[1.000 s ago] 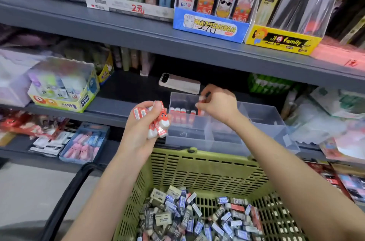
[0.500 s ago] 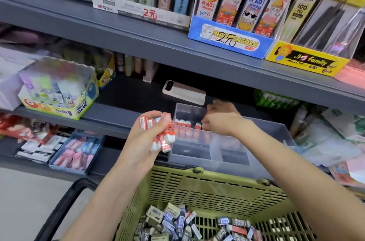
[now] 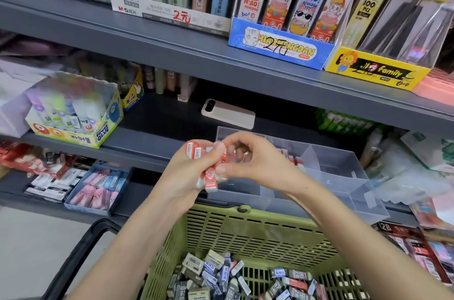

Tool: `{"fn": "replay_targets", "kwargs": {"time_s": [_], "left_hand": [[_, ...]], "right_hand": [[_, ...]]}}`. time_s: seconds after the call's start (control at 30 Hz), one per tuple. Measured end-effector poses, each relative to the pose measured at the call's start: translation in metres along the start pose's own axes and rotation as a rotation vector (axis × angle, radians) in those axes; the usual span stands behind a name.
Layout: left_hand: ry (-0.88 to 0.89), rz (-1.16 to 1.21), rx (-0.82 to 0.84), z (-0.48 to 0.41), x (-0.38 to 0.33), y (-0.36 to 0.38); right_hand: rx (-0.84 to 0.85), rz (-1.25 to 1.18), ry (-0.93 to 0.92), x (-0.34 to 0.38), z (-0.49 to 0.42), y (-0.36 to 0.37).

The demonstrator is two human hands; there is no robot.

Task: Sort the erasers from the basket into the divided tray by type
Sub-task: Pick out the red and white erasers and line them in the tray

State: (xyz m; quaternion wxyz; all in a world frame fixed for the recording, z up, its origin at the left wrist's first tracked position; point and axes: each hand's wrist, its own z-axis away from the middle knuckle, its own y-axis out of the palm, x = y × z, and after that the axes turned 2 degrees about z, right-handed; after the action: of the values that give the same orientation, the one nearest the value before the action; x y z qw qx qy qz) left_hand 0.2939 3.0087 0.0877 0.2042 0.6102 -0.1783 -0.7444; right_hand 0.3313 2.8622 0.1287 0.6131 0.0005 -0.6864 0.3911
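Mid-sort: gripping a bunch of red erasers (image 3: 210, 176) in the left hand (image 3: 181, 177) just in front of the divided tray (image 3: 344, 177), pinching one off with the right hand (image 3: 255, 164). Next, probably slotting it beside the tray's reds. Heaps of 2B erasers (image 3: 221, 272) in the basket (image 3: 245, 233) below the tray. Readable near the tray: MIAOMENGDAN box (image 3: 280, 46), POWER GLUE box (image 3: 73, 127).
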Motion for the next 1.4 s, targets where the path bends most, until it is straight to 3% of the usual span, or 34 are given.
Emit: {"fn": "replay_targets", "kwargs": {"time_s": [0.17,0.3,0.4,0.6,0.87,1.17,1.3,1.4], "left_hand": [[-0.018,-0.138,0.073,-0.003,-0.001,0.011],[0.036,-0.233,0.040,-0.013,-0.007,0.011],[0.106,-0.231,-0.002,-0.020,-0.013,0.005],[0.160,-0.134,-0.105,-0.019,-0.007,-0.006],[0.169,-0.109,-0.132,-0.016,0.003,-0.015],[0.188,-0.160,-0.144,-0.018,0.000,-0.015],[0.194,-0.168,-0.140,-0.018,0.000,-0.014],[0.193,-0.169,-0.138,-0.018,0.001,-0.011]], "right_hand": [[-0.053,-0.298,-0.002,-0.012,0.017,-0.012],[-0.379,-0.423,0.030,-0.030,0.022,-0.029],[-0.574,-0.168,0.144,-0.045,0.007,-0.039],[-0.542,0.642,0.151,-0.065,-0.029,-0.031],[-0.474,0.841,0.152,-0.067,-0.046,-0.025],[-0.502,0.466,0.288,-0.066,-0.035,-0.031],[-0.505,-0.088,0.303,-0.058,-0.022,-0.045],[-0.344,-0.423,0.385,-0.051,-0.017,-0.053]]}}
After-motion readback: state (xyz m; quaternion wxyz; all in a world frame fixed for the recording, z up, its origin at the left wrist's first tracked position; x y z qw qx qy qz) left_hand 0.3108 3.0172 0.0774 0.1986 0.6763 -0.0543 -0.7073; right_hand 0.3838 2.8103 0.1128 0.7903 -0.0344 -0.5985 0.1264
